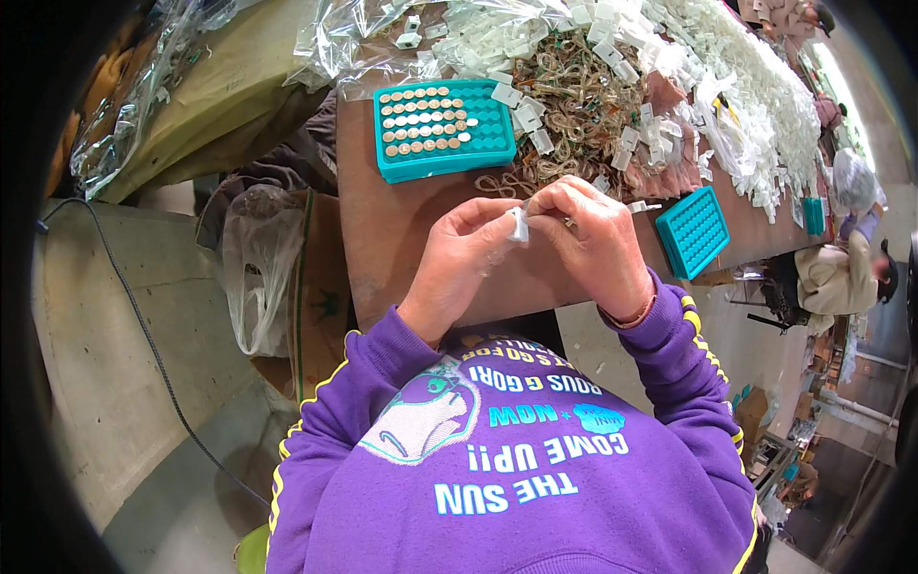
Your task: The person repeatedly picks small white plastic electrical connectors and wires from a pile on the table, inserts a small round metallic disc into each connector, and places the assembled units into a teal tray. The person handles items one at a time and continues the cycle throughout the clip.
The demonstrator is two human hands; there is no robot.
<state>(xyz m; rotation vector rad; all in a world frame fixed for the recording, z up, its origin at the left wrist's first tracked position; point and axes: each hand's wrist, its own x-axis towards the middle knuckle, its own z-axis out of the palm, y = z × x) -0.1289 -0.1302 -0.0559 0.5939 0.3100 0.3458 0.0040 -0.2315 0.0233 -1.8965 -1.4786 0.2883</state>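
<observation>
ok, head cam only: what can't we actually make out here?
- Small white part: mostly covered by left hand and right hand; shape unclear.
- Round pieces in teal tray: too small to identify.
- Tangled brownish pile: individual items indistinct.
- Second teal tray: contents not visible.
- Table's far end: bent by fisheye rim.

Head camera looks steeply down, close over the table.

an assembly workshop: long workbench heaped with white plastic parts and teal trays.

The small white part is mostly hidden between both hands' fingers.
</observation>
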